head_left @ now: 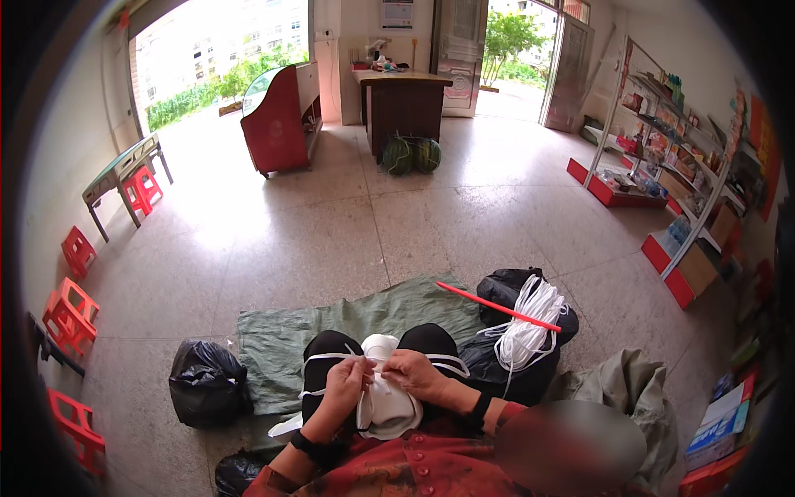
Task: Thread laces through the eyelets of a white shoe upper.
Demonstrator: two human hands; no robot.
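Over my lap, both hands are closed in a pinch close together. Between my knees lies a white, soft-looking piece [387, 412], perhaps a shoe upper or folded fabric; my hands partly cover it. White cord [448, 361] stretches across my black-clad knees toward the fingers. My left hand [351, 379] seems to pinch this cord at the white piece's left edge. Opposite it, my right hand [416, 374] is closed with bent fingers over the white piece; whatever it grips is too small to make out.
A bundle of white cord [528, 327] and a red stick [501, 307] lie on black bags at the right. Under my legs spreads a green sheet [281, 348]. A black plastic bag [209, 383] stands left, a grey-green sack [617, 383] right. Red stools [71, 316] line the left wall.
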